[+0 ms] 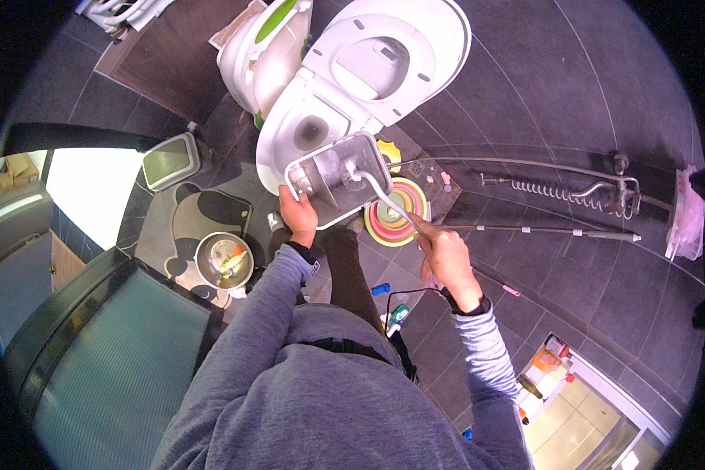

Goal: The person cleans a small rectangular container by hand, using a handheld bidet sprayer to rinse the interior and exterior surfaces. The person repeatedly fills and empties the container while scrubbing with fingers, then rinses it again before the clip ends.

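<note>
My left hand [298, 217] grips the near left rim of a rectangular bin [323, 218], which is tilted over the front of the toilet bowl [282, 126]. Inside the bin, a divider shows, and its inner walls look wet. My right hand [446, 258] is closed round the grey handle of a toilet brush [382, 189]; the brush's white head is inside the bin. The toilet's seat and lid [414, 59] are raised. Below and to the right of the bin, round coloured basins [418, 200] sit on the floor.
A metal pot [197, 267] with food scraps stands on a panda mat [205, 205] at left. A lidded bin [189, 170] is beyond it. A spray hose [552, 187] and a long pole [549, 232] are at the right wall. Bottles [530, 388] stand on the lower-right ledge.
</note>
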Available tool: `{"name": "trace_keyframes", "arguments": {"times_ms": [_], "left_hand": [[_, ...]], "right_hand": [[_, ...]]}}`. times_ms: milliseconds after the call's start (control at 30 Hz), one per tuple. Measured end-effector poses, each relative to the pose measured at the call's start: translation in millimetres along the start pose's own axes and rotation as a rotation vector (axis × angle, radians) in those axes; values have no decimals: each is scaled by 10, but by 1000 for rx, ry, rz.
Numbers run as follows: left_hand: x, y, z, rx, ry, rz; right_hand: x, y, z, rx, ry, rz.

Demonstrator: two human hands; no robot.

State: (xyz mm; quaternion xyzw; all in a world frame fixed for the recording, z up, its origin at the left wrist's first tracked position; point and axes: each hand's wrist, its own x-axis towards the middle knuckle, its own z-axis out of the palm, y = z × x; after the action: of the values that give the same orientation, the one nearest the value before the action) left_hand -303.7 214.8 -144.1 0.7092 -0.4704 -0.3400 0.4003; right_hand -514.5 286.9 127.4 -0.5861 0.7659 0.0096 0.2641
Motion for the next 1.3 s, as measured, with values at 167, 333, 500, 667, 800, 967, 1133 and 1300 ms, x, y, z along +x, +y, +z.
{"name": "trace_keyframes", "arguments": {"times_ms": [167, 333, 500, 667, 800, 967, 1133, 1300], "left_hand": [[15, -128, -3, -100, -69, -109], [116, -393, -181, -300, -81, -58], [261, -708, -660, -482, -97, -139], [243, -782, -804, -457, -80, -184], [174, -785, -780, -369, -110, -148], [130, -851, -799, -257, -90, -142], [58, -798, -737, -385, -114, -114], [-95, -715, -820, -242, -150, -121]], "right_hand": [[-122, 75, -62, 115, 28, 19], [-208, 64, 22, 96, -30, 83], [-260, -88, 98, 75, -90, 41], [-180, -266, 258, 44, -95, -7], [-149, -417, 345, -54, -109, -5], [-136, -683, 501, -37, -127, -66], [103, -743, 904, 45, -191, -63], [804, -846, 1535, -65, -174, -34]]}}
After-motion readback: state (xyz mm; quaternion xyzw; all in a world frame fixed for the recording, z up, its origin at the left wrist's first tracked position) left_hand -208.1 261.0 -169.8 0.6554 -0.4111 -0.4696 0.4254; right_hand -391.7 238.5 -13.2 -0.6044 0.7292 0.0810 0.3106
